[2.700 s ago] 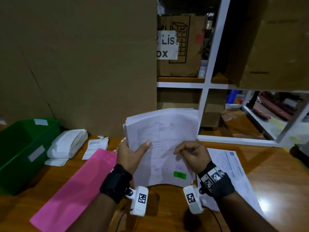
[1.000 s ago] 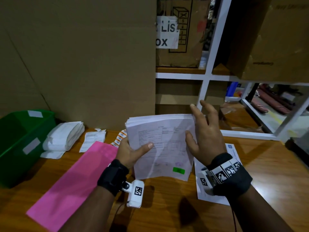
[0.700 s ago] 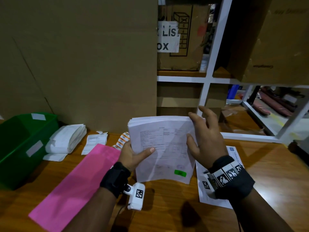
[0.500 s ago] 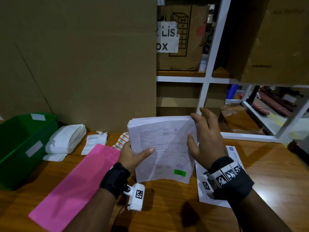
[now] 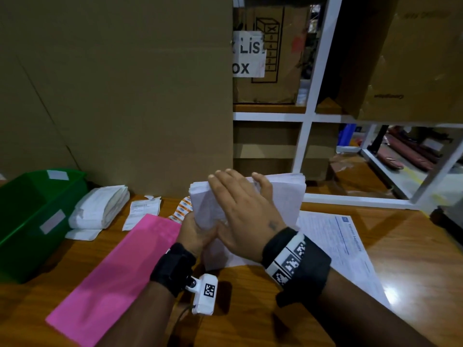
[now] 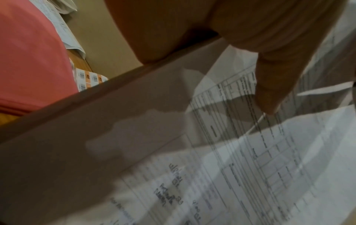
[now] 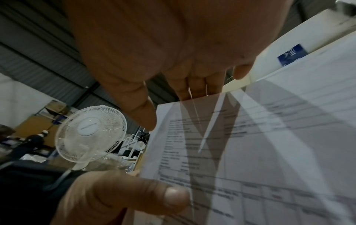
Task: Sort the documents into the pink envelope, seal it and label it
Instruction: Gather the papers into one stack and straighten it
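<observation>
Papers point(image 5: 288, 196): you are holding the thin, printed white stack above the wooden table point(image 5: 413, 246).
Left hand point(image 5: 194, 234): gripping its lower left edge.
Right hand point(image 5: 245, 211): lying flat across its front, fingers straight, slightly spread.
Envelope point(image 5: 117, 276): lying flat, smooth pink, left of your hands.

1. Head cam looks down over the brown wooden table point(image 5: 413, 246)
2. Left wrist cam sits super close under the white printed paper stack point(image 6: 250, 159)
3. Right wrist cam faces those sheets point(image 7: 279, 152) too, up close
</observation>
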